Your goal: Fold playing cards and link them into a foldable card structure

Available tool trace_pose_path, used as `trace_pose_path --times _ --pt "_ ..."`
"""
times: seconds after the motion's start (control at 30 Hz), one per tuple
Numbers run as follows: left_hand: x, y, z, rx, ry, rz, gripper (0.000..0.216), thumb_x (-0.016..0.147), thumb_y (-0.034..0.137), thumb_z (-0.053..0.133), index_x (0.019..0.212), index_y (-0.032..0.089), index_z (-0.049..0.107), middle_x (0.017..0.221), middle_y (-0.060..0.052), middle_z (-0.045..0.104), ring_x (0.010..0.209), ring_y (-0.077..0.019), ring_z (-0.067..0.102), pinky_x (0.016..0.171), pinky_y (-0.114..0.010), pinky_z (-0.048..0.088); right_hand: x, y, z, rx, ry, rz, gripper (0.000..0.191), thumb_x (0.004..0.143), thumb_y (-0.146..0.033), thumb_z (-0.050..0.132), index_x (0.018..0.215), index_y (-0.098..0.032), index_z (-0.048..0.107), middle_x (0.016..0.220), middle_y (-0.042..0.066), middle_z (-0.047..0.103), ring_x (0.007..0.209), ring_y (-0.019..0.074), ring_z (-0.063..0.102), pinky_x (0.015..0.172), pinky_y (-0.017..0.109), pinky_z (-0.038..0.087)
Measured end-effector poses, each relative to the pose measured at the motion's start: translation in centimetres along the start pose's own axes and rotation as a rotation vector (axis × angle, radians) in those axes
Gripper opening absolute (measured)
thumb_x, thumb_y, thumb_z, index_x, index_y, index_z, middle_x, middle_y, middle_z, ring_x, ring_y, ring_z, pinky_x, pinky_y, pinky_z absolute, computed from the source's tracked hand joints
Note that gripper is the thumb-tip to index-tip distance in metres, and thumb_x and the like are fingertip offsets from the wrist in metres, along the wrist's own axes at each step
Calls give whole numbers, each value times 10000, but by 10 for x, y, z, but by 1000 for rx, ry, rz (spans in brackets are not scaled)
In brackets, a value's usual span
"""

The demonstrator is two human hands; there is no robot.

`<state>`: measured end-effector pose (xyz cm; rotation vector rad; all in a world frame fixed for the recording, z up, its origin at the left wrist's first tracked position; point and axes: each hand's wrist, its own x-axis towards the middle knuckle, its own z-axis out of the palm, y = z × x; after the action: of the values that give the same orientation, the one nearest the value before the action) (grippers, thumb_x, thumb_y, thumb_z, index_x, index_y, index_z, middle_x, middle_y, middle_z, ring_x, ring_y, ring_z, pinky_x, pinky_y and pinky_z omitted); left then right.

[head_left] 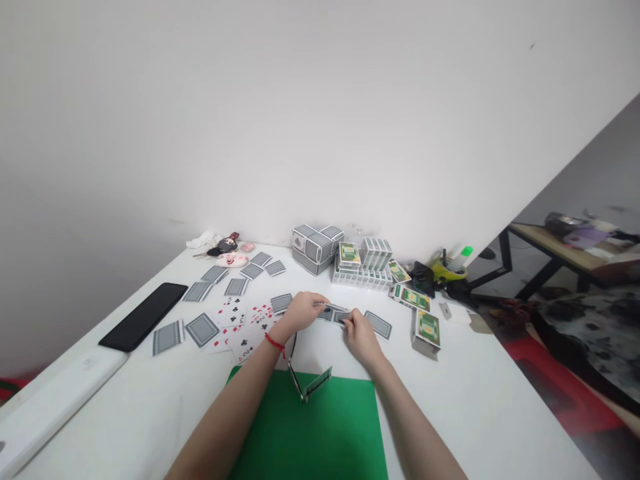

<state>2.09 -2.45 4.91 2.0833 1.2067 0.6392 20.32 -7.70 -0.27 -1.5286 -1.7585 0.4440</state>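
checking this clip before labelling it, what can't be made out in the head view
All in the head view:
- Faces and count of the grey-backed playing cards pinched between left hand and right hand: too small, partly covered by the hands.
- Print on the green card boxes: too small.
- The dark clutter beside the yellow-green container: blurred, overlapping.
- The long white slab at left: cut off by the frame edge.

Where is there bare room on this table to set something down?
Bare: the table right of the green mat, in front of the lone card box; also in front of the black phone, left of the mat. Crowded: loose cards beyond the mat, boxes by the wall.
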Motion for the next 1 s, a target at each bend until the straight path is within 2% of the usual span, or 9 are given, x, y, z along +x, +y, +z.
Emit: trace_pose_path --times 0.17,0.27,0.33,0.53,0.63,0.73,0.8,0.87,1.0 --pt "-3 3 -24 33 -40 66 355 848 254 348 1028 184 646 1058 -23 662 966 -176 586 859 -262 427 -4 1 -1 166 60 34 165 780 -317 488 830 -183 571 601 3 550 558 170 505 564 285 396" --pt "-7 -11 -46 172 12 3 391 806 178 368 1130 159 585 1194 -65 586 1100 -186 519 963 -277 358 -5 -2 -2 289 59 41 486 706 -364 599 1135 -156 506 830 55 606 530 137 493 528 282 418" --pt "-11 -23 -56 335 -64 -87 441 686 143 509 1120 150 591 1207 -104 567 1122 -239 495 976 -318 342 -7 -6 -3 300 56 28 622 680 -367 629 1237 -163 440 971 89 591 522 119 480 515 279 422" --pt "-17 -41 -61 499 -91 -265 480 607 177 597 1086 198 600 1147 -120 553 1064 -291 485 857 -344 405 -13 -9 -4 180 21 -19 460 725 -273 532 1165 -138 528 655 8 547 546 141 474 547 279 419" --pt "-16 -37 -64 489 -22 -247 518 612 194 611 1127 172 565 1109 -126 547 1071 -301 470 892 -365 384 -14 -7 -7 253 -4 -60 549 691 -193 493 1239 -159 479 746 25 586 560 133 474 544 271 421" --pt "-16 -22 -71 402 162 -128 543 654 189 596 1188 160 501 1153 -118 497 1105 -278 449 942 -376 361 -10 -9 -14 380 59 -82 642 680 -210 496 1314 -209 396 1110 88 559 582 114 468 549 272 433" --pt "-18 -3 -73 285 233 18 532 691 198 582 1211 182 467 1177 -89 479 1130 -240 435 966 -354 356 -5 -15 -21 468 149 -12 569 721 -280 504 1282 -214 434 1161 97 538 573 106 461 543 271 433" --pt "-20 23 -67 173 190 148 503 701 213 593 1191 219 477 1185 -63 485 1125 -226 443 967 -349 365 0 -24 -29 583 162 104 423 776 -371 487 1155 -192 545 1005 84 609 535 103 453 502 258 415" --pt "-19 66 -40 36 17 388 488 721 224 600 1193 216 474 1201 -68 498 1135 -203 455 974 -321 366 5 -42 -43 802 -35 204 320 753 -448 555 883 -166 629 601 5 594 436 92 426 420 226 356"
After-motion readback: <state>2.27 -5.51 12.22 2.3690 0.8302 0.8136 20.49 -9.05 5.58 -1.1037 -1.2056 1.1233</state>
